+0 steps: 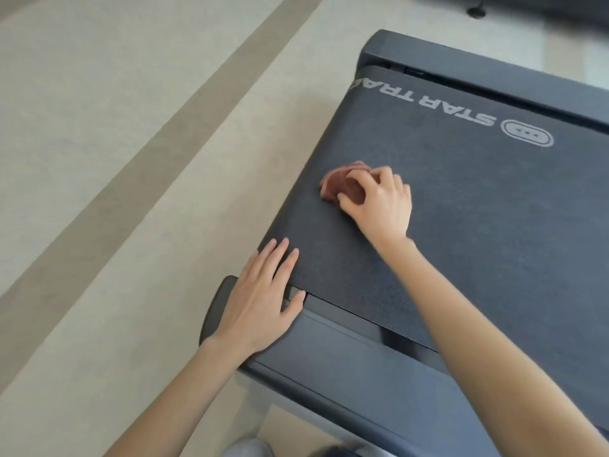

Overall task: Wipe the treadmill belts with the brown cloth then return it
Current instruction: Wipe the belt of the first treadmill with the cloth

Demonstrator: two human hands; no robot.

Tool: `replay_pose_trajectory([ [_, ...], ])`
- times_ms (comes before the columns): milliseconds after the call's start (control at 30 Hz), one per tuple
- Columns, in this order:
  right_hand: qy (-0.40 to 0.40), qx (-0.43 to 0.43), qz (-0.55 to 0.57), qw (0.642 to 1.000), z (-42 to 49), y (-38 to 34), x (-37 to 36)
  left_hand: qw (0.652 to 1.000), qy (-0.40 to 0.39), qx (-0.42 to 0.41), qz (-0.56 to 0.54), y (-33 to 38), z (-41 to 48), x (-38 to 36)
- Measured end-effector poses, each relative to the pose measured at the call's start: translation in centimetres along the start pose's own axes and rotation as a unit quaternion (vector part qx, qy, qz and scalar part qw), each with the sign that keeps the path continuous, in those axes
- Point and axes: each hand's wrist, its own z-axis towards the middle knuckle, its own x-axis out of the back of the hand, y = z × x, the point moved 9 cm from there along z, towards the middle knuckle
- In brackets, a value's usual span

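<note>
And here we are over the dark grey textured treadmill belt (461, 209), which runs from the near edge away to the far right. The right hand (379, 202) is out on the belt, fingers curled over a bunched brown cloth (339, 183), gripping it and pressing it down onto the surface. The cloth sits on the left part of the belt, close to its left edge, with most of it poking out to the left of the knuckles.

Down nearer to us, the left hand (260, 298) lies flat, fingers straight and slightly spread, holding nothing. Its fingertips rest on the near-left corner of the belt, while the palm lies over the rounded black end cap (216, 308) at the corner of the dark grey treadmill frame (362, 367).

White lettering (425, 103) reading "STAR TRA" runs across the far part of the belt, upside down from this angle, with an oval logo (526, 133) just to its right. Beyond that lies the far side rail (494, 74) of the frame.

To the left stretches the pale beige floor (115, 159), crossed by a darker tan stripe (181, 127) running diagonally.
</note>
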Motion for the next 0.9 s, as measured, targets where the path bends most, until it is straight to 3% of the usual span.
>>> replay_pose_trajectory([
  [100, 0.017, 0.077, 0.02, 0.997, -7.3, 0.5, 2.7, 0.999, -0.005, -0.032, 0.004, 2.4, 2.0, -0.7],
  [167, 0.012, 0.086, 0.009, 0.996, -11.2, 3.5, 4.5, 0.998, -0.015, -0.055, 0.008, 4.4, 2.9, -1.5],
  [333, 0.047, -0.135, -0.062, 0.988, -18.4, 17.5, 10.4, 0.99, -0.04, -0.132, 0.025, 9.2, 3.8, -3.4],
  [433, 0.09, -0.303, -0.073, 0.946, -23.1, 24.3, 14.0, 0.981, -0.059, -0.183, 0.024, 12.9, 3.8, -4.7],
  [533, 0.141, -0.42, -0.068, 0.894, -25.5, 25.5, 15.0, 0.972, -0.078, -0.219, 0.042, 16.0, 3.0, -6.4],
  [600, 0.122, -0.399, -0.057, 0.907, -25.1, 23.7, 14.5, 0.971, -0.074, -0.221, 0.048, 16.3, 2.7, -6.8],
  [733, 0.029, -0.265, -0.002, 0.964, -26.2, 19.3, 15.2, 0.97, -0.061, -0.231, 0.039, 15.7, 2.7, -6.4],
  [900, 0.081, -0.247, 0.025, 0.965, -31.6, 14.1, 16.9, 0.97, -0.061, -0.231, 0.042, 15.7, 2.6, -6.1],
])
